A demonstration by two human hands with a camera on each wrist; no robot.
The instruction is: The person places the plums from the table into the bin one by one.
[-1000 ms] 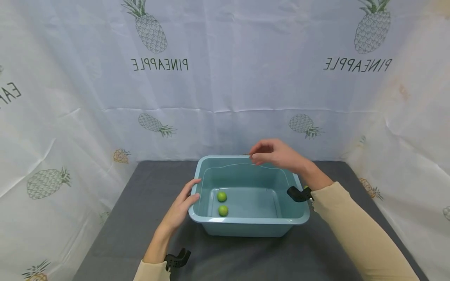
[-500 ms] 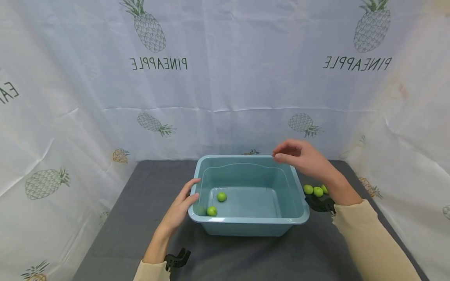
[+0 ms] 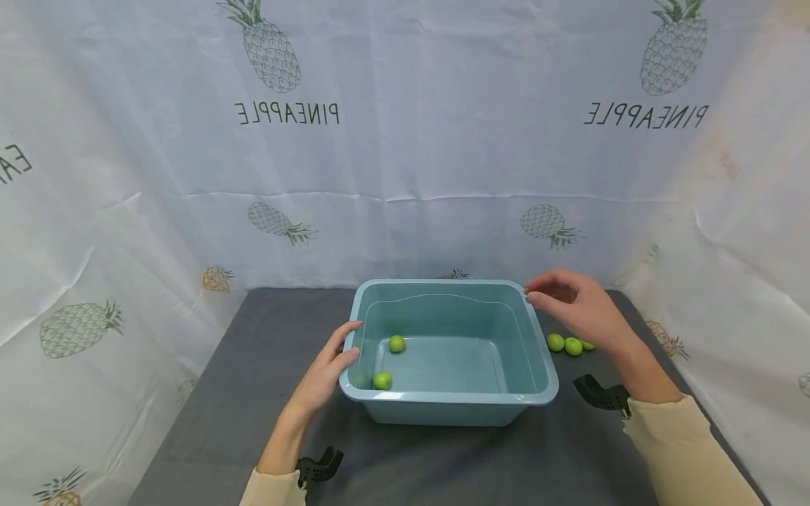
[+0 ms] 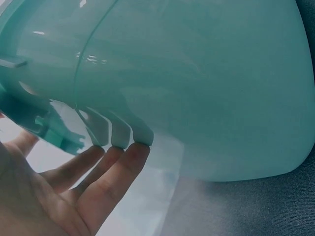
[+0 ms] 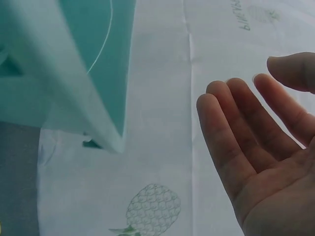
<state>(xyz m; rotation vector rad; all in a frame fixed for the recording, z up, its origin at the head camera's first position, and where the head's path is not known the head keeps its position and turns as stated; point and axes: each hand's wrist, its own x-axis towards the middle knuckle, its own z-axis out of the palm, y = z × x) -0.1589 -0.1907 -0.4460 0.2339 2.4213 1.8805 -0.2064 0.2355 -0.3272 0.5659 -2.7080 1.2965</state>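
Hovering empty with right hand [image 3: 585, 309], fingers apart, def the nearer one to the green balls [image 3: 573, 346] lower down, right of the tub [image 3: 443, 413]; clasping left rim [image 3: 356, 303] with left hand [image 3: 321, 376].

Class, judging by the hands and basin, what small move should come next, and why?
Probably lower the right hand toward the green fruits beside the basin: that palm looks empty, two more fruits lie inside, and the left hand touches the basin.
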